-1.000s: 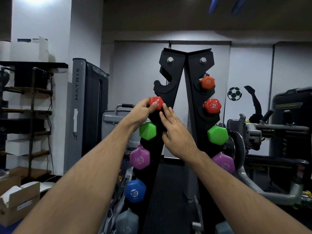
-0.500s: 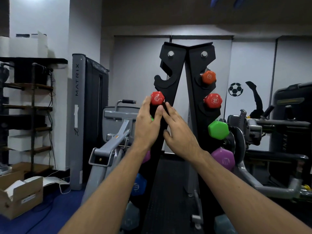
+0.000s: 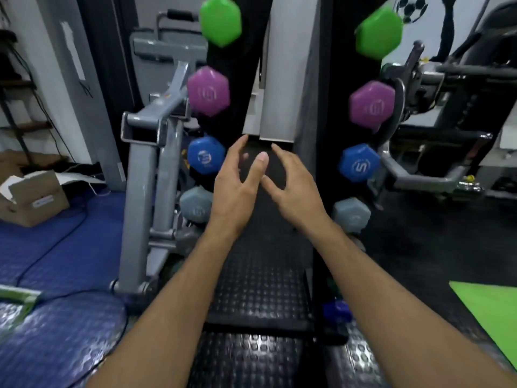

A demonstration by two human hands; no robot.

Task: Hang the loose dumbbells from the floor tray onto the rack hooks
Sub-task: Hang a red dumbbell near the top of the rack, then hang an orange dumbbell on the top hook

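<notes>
The black A-frame rack (image 3: 327,88) fills the middle of the view, with dumbbells hung on both sides: green (image 3: 221,21), purple (image 3: 208,91), blue (image 3: 206,158) and grey (image 3: 195,208) on the left, and green (image 3: 379,33), purple (image 3: 372,103), blue (image 3: 359,166) and grey (image 3: 351,214) on the right. My left hand (image 3: 236,189) and my right hand (image 3: 295,186) hover between the rack's legs, fingers spread, holding nothing. Below them lies the black studded floor tray (image 3: 260,289). A dark blue dumbbell (image 3: 337,310) lies at the tray's right edge.
A grey gym machine frame (image 3: 151,169) stands close on the left of the rack. Another machine (image 3: 436,152) sits to the right. A cardboard box (image 3: 33,197) and cables lie on the blue floor mat at left. A green mat (image 3: 492,312) lies at right.
My view has tipped down from the rack's top to its lower half and floor tray. Both hands left the red dumbbell on its hook and dropped lower, empty.
</notes>
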